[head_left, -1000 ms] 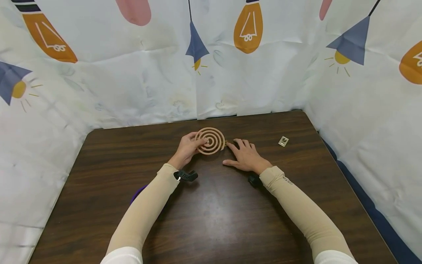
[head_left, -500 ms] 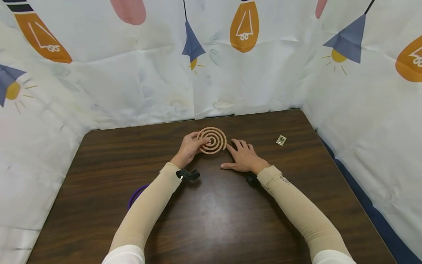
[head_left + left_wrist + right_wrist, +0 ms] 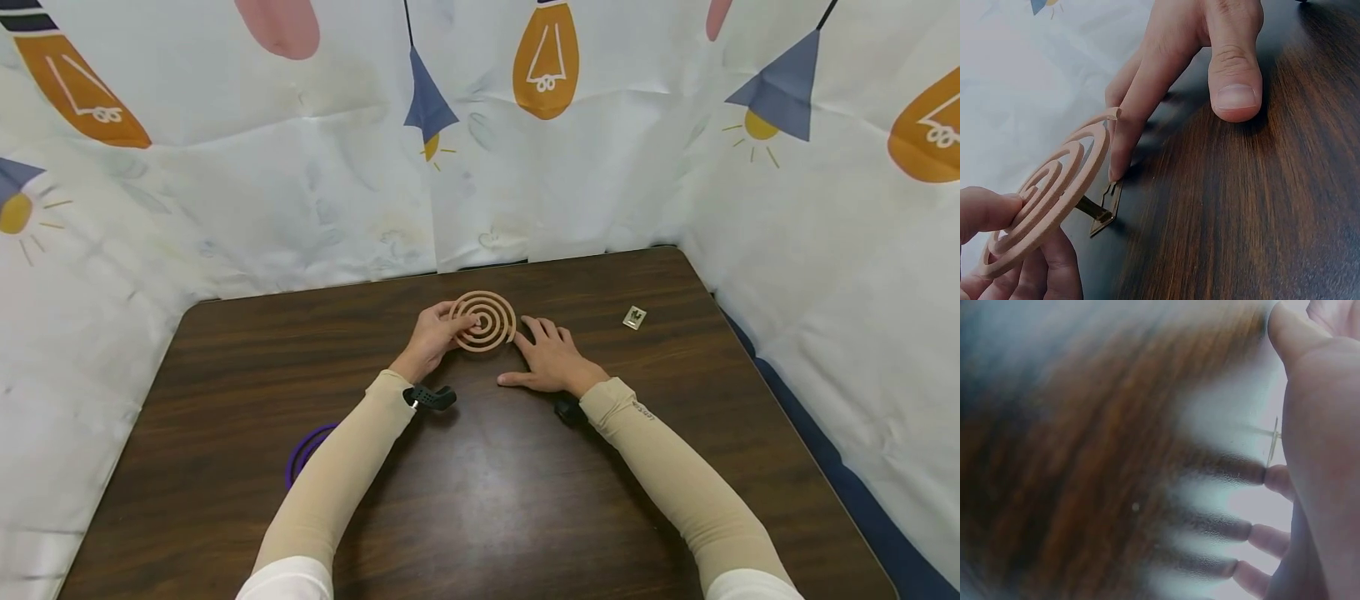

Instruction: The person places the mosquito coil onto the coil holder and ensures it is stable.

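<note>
While your left hand (image 3: pixel 432 337) pinches the tan coil (image 3: pixel 1060 206), tilted just over a small metal stand (image 3: pixel 1104 217), your right hand (image 3: pixel 555 363), fingers spread, rests fingertips on the table (image 3: pixel 487 500), the index touching that stand; another metal piece (image 3: pixel 634 317) lies farther right.

Creased white sheeting (image 3: pixel 615 183) rises behind the dark wood-grain table (image 3: pixel 187 525) and along its left and right sides, printed with orange bulbs (image 3: pixel 558 87), blue lampshades (image 3: pixel 429 96) and pink shapes (image 3: pixel 281 25). Dark blue material (image 3: pixel 828 467) shows low beyond the table's right edge. Light glows palely on the table's middle.
</note>
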Tool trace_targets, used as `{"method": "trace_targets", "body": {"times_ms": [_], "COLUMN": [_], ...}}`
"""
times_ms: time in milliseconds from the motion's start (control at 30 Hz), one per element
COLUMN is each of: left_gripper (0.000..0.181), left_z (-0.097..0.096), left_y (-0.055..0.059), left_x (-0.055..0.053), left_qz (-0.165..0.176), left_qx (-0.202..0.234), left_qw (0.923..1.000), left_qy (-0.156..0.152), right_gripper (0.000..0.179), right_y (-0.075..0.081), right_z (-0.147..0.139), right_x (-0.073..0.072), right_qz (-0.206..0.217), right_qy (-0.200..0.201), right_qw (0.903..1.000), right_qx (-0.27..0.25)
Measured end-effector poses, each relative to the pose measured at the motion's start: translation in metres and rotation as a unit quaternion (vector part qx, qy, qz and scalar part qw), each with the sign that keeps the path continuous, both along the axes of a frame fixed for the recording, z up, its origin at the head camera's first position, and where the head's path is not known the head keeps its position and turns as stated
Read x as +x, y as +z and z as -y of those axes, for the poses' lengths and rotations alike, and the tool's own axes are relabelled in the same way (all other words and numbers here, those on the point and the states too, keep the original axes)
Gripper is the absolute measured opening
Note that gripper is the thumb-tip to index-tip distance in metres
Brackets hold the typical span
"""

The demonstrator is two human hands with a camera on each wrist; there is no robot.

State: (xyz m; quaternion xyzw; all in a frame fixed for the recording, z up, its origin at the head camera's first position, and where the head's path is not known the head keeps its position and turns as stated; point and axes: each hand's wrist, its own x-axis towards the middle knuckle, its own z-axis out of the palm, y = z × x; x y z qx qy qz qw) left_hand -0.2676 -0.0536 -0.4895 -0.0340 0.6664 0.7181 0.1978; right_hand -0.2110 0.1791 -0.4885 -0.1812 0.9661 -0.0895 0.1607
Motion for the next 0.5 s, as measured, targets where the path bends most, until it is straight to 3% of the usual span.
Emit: {"method": "trace_targets", "body": {"times_ms": [500], "left_gripper": [0.052], "left_z": [-0.0089], "left_y": [-0.0008], "left_x": [0.0], "left_qz": [0.004], "left_qx": [-0.002], "left_qw": [1.0], "left_qy": [-0.006], "right_gripper": [0.097], "right_y": [-0.0002], "right_z": [-0.0009], "right_x": [0.0003], "right_qz": [-0.008], "right_qy": [0.005], "right_qw": [1.0], "right_qx": [0.004]}}
